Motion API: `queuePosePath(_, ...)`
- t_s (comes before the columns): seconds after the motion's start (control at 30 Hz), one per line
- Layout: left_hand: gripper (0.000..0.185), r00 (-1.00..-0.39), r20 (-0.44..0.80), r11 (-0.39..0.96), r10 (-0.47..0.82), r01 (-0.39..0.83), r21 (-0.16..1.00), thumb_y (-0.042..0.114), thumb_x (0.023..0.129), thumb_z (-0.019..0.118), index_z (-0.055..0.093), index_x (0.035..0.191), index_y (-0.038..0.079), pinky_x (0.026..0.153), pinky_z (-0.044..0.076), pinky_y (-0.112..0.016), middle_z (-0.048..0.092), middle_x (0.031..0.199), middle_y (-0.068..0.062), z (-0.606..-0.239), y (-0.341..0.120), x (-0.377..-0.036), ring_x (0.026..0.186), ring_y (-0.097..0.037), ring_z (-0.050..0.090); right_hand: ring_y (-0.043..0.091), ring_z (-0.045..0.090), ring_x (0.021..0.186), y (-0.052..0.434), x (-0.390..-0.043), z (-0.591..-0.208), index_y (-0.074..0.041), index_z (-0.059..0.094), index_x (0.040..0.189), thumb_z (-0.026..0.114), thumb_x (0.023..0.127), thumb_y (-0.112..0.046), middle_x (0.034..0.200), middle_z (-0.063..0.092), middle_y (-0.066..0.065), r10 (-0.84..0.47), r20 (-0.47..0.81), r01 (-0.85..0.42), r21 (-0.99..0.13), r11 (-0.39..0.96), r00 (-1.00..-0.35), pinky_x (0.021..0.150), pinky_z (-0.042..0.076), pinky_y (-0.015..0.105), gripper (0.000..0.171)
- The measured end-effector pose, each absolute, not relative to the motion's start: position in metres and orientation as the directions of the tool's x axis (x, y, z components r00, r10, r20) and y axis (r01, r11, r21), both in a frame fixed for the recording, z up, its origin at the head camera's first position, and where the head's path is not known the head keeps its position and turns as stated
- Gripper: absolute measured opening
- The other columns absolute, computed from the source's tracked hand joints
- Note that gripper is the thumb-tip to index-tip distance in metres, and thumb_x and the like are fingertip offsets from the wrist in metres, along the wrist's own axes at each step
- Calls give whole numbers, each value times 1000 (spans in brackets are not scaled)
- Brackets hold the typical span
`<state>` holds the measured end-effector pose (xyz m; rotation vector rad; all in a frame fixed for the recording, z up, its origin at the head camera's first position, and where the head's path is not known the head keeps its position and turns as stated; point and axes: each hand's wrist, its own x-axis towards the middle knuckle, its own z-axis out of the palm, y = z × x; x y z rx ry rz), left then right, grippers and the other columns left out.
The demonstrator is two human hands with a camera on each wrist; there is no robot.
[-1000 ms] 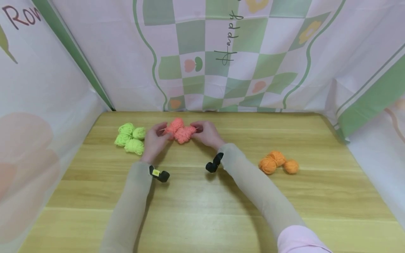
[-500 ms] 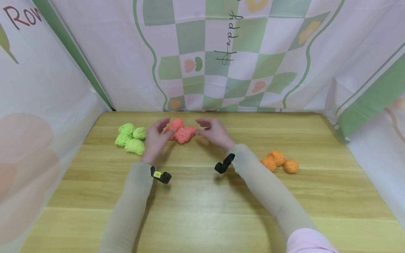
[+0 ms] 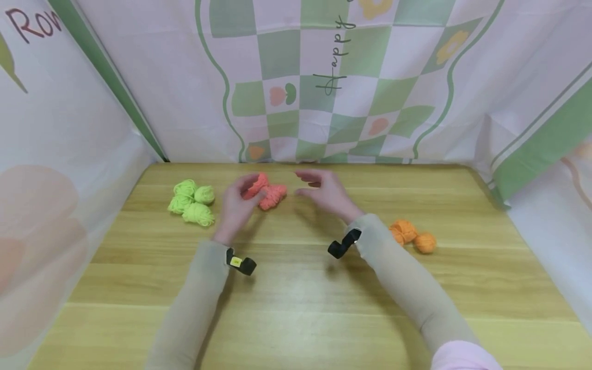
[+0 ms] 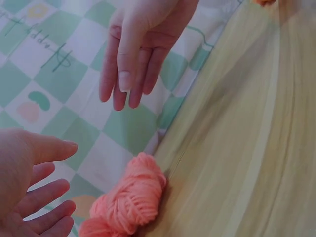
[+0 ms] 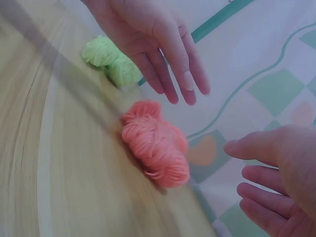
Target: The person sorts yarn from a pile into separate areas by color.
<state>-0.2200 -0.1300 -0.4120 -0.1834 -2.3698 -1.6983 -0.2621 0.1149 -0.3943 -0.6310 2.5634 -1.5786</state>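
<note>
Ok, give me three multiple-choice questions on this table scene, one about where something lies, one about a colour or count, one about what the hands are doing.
1. Where does the heap of lime-green yarn skeins lie from the salmon-pink yarn skeins?
A. To the person's left
B. To the person's right
C. On top of them

2. How many colours of yarn lie on the wooden table?
A. Two
B. Three
C. Five

3. What are the hands doing?
A. Both grip pink yarn
B. The right hand lifts orange yarn
C. Both are open and hold nothing

Answers:
1. A, the head view shows green at the left, beyond the left hand.
2. B, green, pink and the orange yarn balls.
3. C, both wrist views show the left hand and right hand with relaxed fingers off the yarn.
</note>
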Motion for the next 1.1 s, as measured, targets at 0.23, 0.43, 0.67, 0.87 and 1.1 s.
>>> queuePosePath(0.23,45,-963,271,241,1,263,934,1,91,75,61,134,-5,104,46,-51,61,135,-24,-411,-116,-213,127,-39,55,32,59,123,129,-255,-389,-1,65,133,78,91,-9,133,65,16,-382,203,-361,-839,406,-902,105,46,38,45)
queuePosePath(0.43,45,-958,285,280,36,283,917,7,90,78,63,132,-3,102,48,-48,63,132,-19,-412,-104,-207,123,-37,57,32,59,123,144,-249,-391,0,65,133,78,91,-9,134,64,18,-387,232,-391,-826,406,-892,106,46,39,46)
queuePosePath(0.67,46,-948,306,262,84,318,911,0,87,78,63,130,-7,102,49,-50,64,128,-24,-420,-90,-201,120,-39,60,31,59,124,162,-240,-393,-1,64,135,79,91,-9,135,63,16,-382,217,-382,-816,433,-898,107,46,41,47)
queuePosePath(0.87,47,-950,290,292,111,311,905,3,88,79,63,132,-3,106,46,-43,64,132,-16,-424,-80,-195,124,-31,59,29,58,125,174,-235,-398,-3,63,136,79,92,-15,136,63,17,-381,197,-368,-814,450,-903,107,45,42,49)
queuePosePath(1.1,50,-954,262,338,148,298,893,9,88,79,62,134,0,108,43,-35,63,136,-10,-433,-71,-189,126,-26,57,29,56,127,188,-225,-400,-7,63,138,78,92,-18,138,62,14,-368,161,-331,-820,467,-916,108,43,45,49)
